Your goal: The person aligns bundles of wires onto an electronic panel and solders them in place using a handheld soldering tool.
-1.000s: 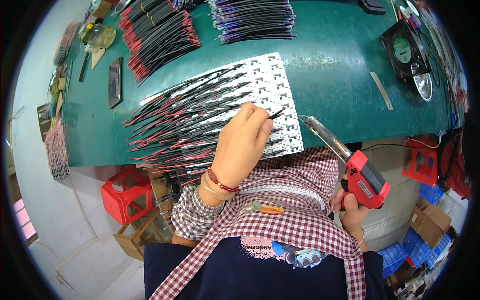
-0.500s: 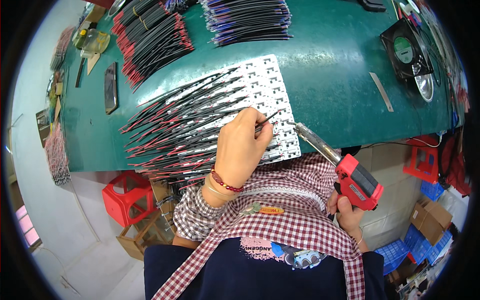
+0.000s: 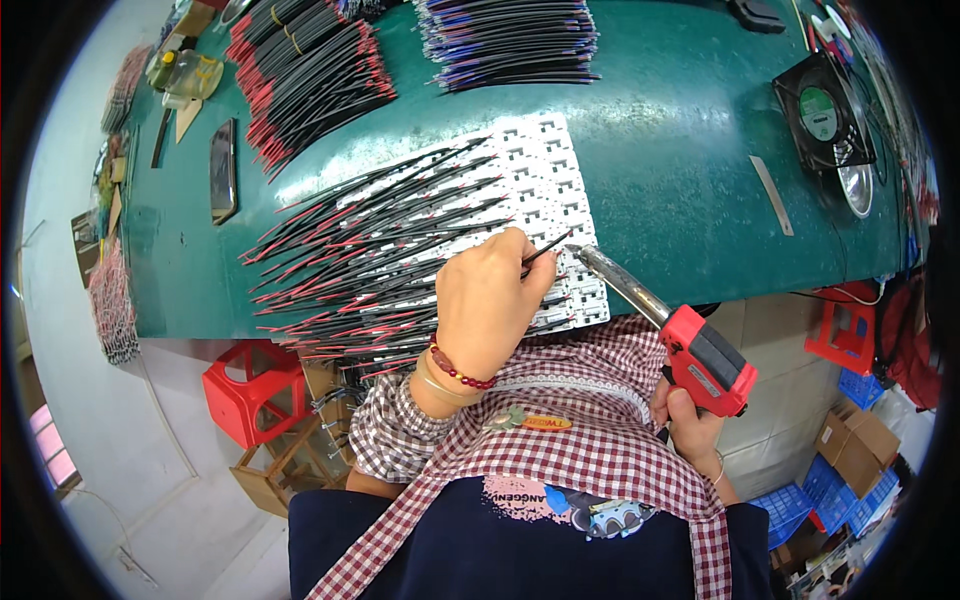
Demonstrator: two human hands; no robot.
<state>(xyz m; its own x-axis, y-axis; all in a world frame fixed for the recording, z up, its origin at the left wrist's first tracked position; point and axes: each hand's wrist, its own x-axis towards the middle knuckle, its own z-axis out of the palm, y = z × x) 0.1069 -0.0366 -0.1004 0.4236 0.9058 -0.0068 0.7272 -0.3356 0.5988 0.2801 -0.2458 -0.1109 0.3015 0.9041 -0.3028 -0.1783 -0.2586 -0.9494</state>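
Fisheye wide, up at head height, close in, and we're looking down over the bench (image 3: 680, 200)'s near edge!

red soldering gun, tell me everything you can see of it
The soldering gun has a red, plastic-looking body with a black panel and a pale label, and a shiny metal barrel ending in a thin, darker tip. It slants up and left in the picture. The right hand grips it beneath the body, partly hiding it. The tip is over the white board; contact there is too small to tell.
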